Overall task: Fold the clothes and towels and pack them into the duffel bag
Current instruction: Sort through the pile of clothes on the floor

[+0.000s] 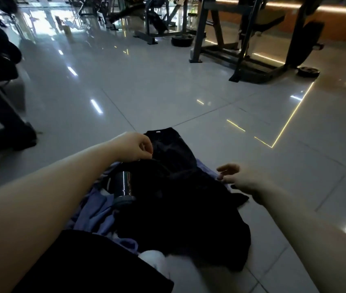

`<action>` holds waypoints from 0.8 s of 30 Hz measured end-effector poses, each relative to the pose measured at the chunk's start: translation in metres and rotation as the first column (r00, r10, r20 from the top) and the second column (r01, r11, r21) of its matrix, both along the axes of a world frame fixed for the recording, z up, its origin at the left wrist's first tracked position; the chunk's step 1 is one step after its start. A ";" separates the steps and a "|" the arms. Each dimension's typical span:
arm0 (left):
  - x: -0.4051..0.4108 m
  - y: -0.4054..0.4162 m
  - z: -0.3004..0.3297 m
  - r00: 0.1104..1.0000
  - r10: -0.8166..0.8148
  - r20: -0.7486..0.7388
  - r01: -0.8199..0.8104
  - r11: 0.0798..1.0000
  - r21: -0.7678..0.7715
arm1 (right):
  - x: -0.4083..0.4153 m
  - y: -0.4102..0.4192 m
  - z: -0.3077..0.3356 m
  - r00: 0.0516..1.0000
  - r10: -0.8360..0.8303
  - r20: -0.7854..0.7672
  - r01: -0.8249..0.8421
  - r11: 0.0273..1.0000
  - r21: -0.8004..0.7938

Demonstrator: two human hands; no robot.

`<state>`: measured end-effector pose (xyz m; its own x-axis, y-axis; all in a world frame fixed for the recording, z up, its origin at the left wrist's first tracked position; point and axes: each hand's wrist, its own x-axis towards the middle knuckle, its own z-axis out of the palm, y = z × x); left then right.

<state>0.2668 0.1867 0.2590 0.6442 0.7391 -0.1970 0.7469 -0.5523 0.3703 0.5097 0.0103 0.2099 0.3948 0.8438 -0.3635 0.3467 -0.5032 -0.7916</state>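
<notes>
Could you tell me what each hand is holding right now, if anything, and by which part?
The left hand pinches a thin black strap near its top. The right hand hangs open over the black clothes, holding nothing.

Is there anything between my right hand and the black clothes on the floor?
Nothing visible. The right hand hovers with loose fingers at the right edge of the black clothes, with no object between. The metal bottle lies on the pile's left side, nearer the left hand.
</notes>
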 end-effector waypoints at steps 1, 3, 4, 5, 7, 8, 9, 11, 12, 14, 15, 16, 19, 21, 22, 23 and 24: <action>-0.004 0.004 -0.007 1.000 0.016 -0.008 -0.016 1.000 -0.003 | -0.005 0.006 -0.009 0.997 0.077 -0.001 -0.077 0.995 -0.069; -0.018 0.012 -0.034 0.996 0.092 0.019 -0.092 0.995 -0.026 | -0.017 0.017 -0.023 0.973 0.232 0.013 -0.224 0.953 -0.204; -0.027 0.017 -0.056 0.986 0.159 0.043 -0.157 0.986 -0.048 | -0.023 0.022 -0.028 0.951 0.308 0.020 -0.292 0.918 -0.270; -0.037 0.021 -0.082 0.968 0.241 0.069 -0.236 0.969 -0.077 | -0.028 0.027 -0.033 0.926 0.377 0.032 -0.347 0.879 -0.328; -0.059 0.024 -0.135 0.900 0.428 0.087 -0.410 0.897 -0.166 | -0.034 0.038 -0.044 0.875 0.478 0.077 -0.408 0.814 -0.412; -0.069 0.025 -0.160 0.855 0.513 0.075 -0.489 0.846 -0.212 | -0.036 0.044 -0.054 0.855 0.510 0.097 -0.422 0.792 -0.441; -0.078 0.027 -0.184 0.808 0.586 0.054 -0.556 0.790 -0.257 | -0.037 0.050 -0.066 0.840 0.530 0.117 -0.426 0.778 -0.461; -0.089 0.030 -0.222 0.726 0.687 0.035 -0.643 0.695 -0.321 | -0.039 0.057 -0.096 0.830 0.538 0.145 -0.416 0.772 -0.480; -0.091 0.032 -0.237 0.692 0.721 0.030 -0.671 0.658 -0.342 | -0.041 0.059 -0.114 0.834 0.534 0.143 -0.408 0.769 -0.491; -0.092 0.038 -0.262 0.647 0.762 0.001 -0.703 0.597 -0.386 | -0.044 0.060 -0.148 0.838 0.531 0.124 -0.396 0.749 -0.531; -0.090 0.041 -0.272 0.637 0.770 -0.010 -0.700 0.574 -0.425 | -0.046 0.058 -0.164 0.837 0.535 0.117 -0.393 0.735 -0.553; -0.085 0.041 -0.278 0.626 0.780 -0.006 -0.687 0.547 -0.479 | -0.048 0.057 -0.178 0.835 0.539 0.106 -0.394 0.722 -0.569; -0.065 0.041 -0.294 0.584 0.808 0.074 -0.620 0.504 -0.602 | -0.051 0.054 -0.206 0.850 0.522 0.072 -0.394 0.720 -0.572; -0.052 0.041 -0.300 0.547 0.831 0.104 -0.625 0.488 -0.609 | -0.050 0.051 -0.214 0.860 0.504 0.075 -0.384 0.738 -0.555; -0.047 0.040 -0.301 0.522 0.845 0.120 -0.634 0.478 -0.608 | -0.050 0.049 -0.214 0.869 0.488 0.081 -0.375 0.757 -0.536; -0.043 0.040 -0.302 0.500 0.854 0.143 -0.640 0.476 -0.602 | -0.049 0.047 -0.213 0.882 0.464 0.086 -0.360 0.780 -0.512; -0.040 0.038 -0.298 0.482 0.862 0.156 -0.641 0.468 -0.608 | -0.049 0.045 -0.209 0.895 0.436 0.092 -0.342 0.805 -0.484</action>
